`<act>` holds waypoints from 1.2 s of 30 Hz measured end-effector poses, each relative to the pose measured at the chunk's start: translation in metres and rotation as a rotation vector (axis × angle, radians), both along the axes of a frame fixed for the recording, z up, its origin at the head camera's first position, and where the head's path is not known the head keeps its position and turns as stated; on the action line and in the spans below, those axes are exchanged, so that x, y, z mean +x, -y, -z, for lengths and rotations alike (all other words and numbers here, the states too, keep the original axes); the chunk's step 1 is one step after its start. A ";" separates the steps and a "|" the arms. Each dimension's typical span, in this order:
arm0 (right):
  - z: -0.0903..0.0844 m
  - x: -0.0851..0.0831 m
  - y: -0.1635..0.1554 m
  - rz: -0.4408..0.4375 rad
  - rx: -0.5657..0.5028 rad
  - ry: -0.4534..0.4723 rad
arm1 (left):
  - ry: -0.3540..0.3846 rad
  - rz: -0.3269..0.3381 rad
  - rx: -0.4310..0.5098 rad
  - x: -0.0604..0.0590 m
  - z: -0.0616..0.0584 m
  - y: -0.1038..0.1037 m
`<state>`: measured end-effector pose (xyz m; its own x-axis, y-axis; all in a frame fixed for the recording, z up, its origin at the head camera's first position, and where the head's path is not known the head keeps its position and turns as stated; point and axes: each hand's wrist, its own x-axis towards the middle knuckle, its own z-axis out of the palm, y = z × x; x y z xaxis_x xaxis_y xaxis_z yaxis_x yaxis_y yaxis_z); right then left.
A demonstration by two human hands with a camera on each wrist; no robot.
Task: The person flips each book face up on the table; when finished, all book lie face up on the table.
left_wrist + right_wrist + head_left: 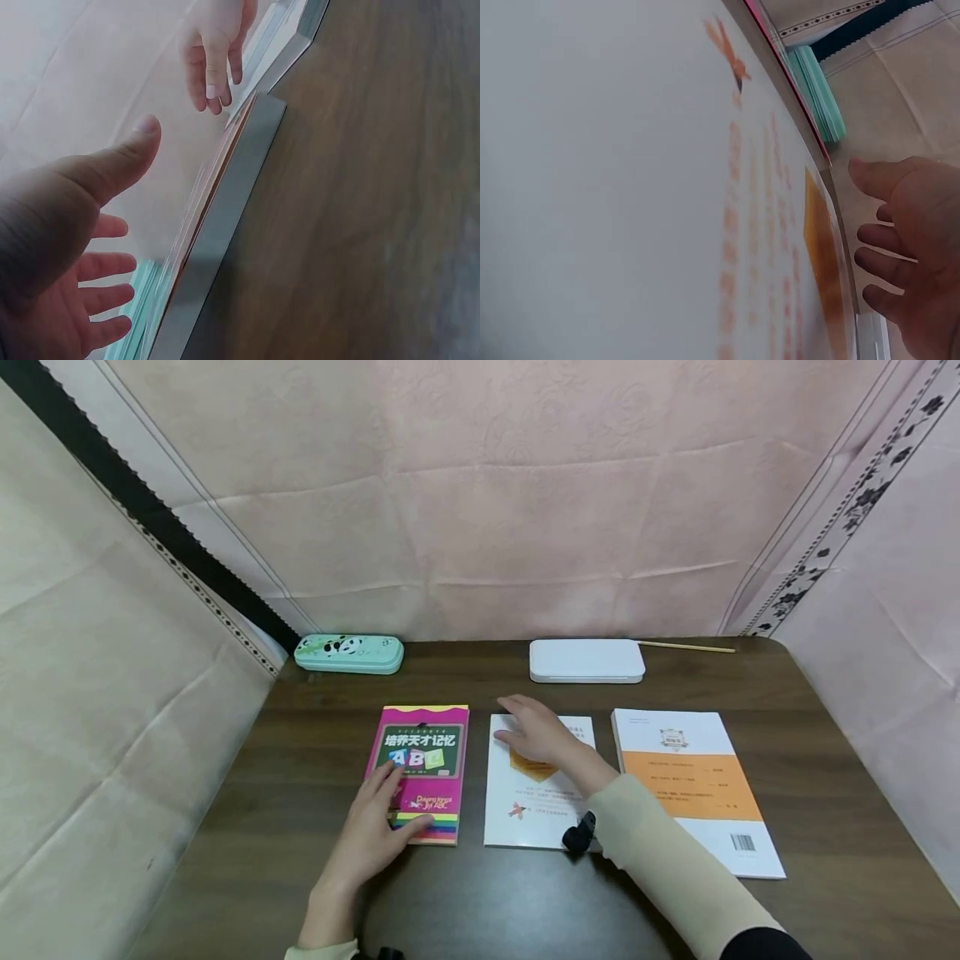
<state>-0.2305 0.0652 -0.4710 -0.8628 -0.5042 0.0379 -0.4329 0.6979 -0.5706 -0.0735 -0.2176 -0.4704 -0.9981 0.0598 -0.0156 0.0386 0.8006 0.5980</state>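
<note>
My left hand [372, 828] reaches over the lower left side of a pink book [431, 789] with a green chalkboard panel on its cover. In the left wrist view, its thumb and fingers are spread beside the grey page edge [225, 202] and hold nothing. My right hand [542, 735] hovers over the upper part of a white book [517, 818], hiding some of its orange shape. The right wrist view shows those fingers extended and apart, past the far edge of the white cover [615, 180].
To the right lies a white book with an orange band [690, 785]. Along the table's back edge sit a mint pencil case [348, 655] with a panda picture, a white case [587, 662] and a thin stick [686, 647]. Pale cloth [487, 527] hangs behind.
</note>
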 end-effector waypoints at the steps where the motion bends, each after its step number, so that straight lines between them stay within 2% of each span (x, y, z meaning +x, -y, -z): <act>1: 0.000 0.001 -0.003 0.014 0.007 -0.011 | 0.003 0.004 -0.005 -0.001 0.000 -0.002; 5: 0.001 0.005 -0.014 0.089 0.053 -0.054 | -0.002 0.024 -0.036 -0.005 -0.002 -0.010; 10: 0.000 0.012 -0.028 0.168 0.060 -0.045 | -0.016 0.047 -0.057 -0.009 -0.003 -0.020; 19: -0.001 0.017 -0.053 0.181 0.020 -0.062 | 0.002 0.058 -0.036 -0.013 -0.002 -0.042; 27: 0.004 0.019 -0.072 0.212 0.008 -0.044 | 0.014 0.125 -0.014 -0.017 0.000 -0.063; 33: 0.007 0.020 -0.086 0.223 0.015 -0.053 | -0.004 0.181 -0.014 -0.019 0.003 -0.075; 36: 0.007 0.021 -0.093 0.222 0.001 -0.045 | 0.017 0.192 -0.020 -0.020 0.005 -0.080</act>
